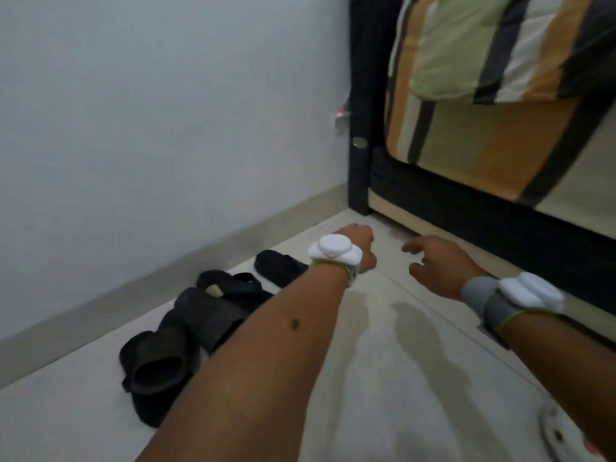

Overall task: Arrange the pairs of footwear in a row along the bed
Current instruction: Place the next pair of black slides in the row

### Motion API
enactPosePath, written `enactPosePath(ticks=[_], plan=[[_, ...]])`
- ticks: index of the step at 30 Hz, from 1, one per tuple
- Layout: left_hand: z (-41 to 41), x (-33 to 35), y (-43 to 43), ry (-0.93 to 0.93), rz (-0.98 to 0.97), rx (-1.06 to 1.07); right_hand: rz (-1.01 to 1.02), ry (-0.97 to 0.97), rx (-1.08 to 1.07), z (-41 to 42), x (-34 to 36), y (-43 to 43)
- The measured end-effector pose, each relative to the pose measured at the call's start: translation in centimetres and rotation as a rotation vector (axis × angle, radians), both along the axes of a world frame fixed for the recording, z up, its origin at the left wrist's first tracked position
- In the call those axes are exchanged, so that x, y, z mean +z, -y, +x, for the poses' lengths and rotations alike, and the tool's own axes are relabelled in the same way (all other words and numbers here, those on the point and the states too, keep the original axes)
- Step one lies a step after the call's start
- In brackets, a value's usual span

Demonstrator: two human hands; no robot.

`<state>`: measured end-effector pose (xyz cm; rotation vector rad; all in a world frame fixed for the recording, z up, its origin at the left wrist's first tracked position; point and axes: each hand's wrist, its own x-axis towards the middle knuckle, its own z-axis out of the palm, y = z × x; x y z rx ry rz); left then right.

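Several black sandals lie in a loose pile on the pale tiled floor by the left wall: a slide (156,365) nearest me, a second slide (210,315) leaning on it, and a strapped one (233,285) behind. A single black slipper (280,266) lies apart, further on. The bed (466,208) with its black frame and striped sheet runs along the right. My left hand (361,248) hovers just right of the single slipper, fingers curled under, nothing visible in it. My right hand (440,268) hovers over the floor near the bed's base, fingers apart and empty.
A grey wall with a skirting board (166,278) closes the left side and meets the black bed post (360,135) in the corner. A small pale round object (550,431) lies on the floor at the bottom right. Bare floor lies between the sandals and the bed.
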<state>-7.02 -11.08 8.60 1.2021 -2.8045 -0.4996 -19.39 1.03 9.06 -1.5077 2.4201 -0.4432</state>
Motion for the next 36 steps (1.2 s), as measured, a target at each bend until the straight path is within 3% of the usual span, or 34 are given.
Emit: enactPosePath(ticks=[3, 9, 16, 22, 30, 36], plan=[[8.1, -1.0, 6.6, 0.099, -0.041, 0.176, 0.007, -0.025, 0.17, 5.7, -1.4, 7.9], [16.0, -6.6, 13.9, 0.159, -0.028, 0.359, 0.144, -0.067, 0.354, 11.6, -5.9, 17.6], [16.5, -16.4, 16.0, 0.268, 0.053, 0.37, 0.462, -0.146, 0.28, 12.7, -14.7, 21.7], [16.3, -16.6, 15.8, 0.142, 0.055, 0.456, 0.243, -0.042, 0.196, 11.5, -15.4, 20.4], [8.7, -8.4, 10.1, -0.041, 0.017, 0.153, 0.003, 0.137, -0.145, 6.1, -8.1, 11.4], [-2.6, -3.0, 3.0, 0.043, -0.002, -0.182, -0.112, 0.158, -0.45, -2.4, -2.6, -0.1]])
